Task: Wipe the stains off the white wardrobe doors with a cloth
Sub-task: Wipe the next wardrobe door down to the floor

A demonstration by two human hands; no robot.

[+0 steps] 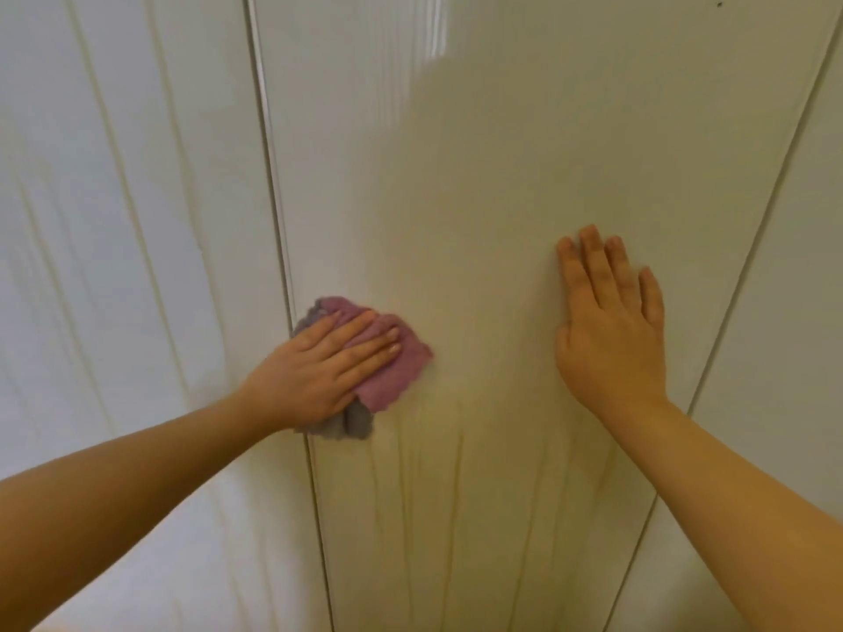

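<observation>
The left hand (314, 371) presses the cloth (387, 358) with straight fingers against the middle door (479, 152) beside its left seam, while the right hand (611, 326) lies open and flat on it, likely bracing the door.

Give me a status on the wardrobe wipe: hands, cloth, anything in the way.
Left hand flat, pressing purple cloth on middle door near its left seam. Right hand flat on same door, empty. Faint streaks below cloth. Nothing blocking.

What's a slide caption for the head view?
Left hand presses purple cloth to wardrobe door; right hand flat on it.
</observation>
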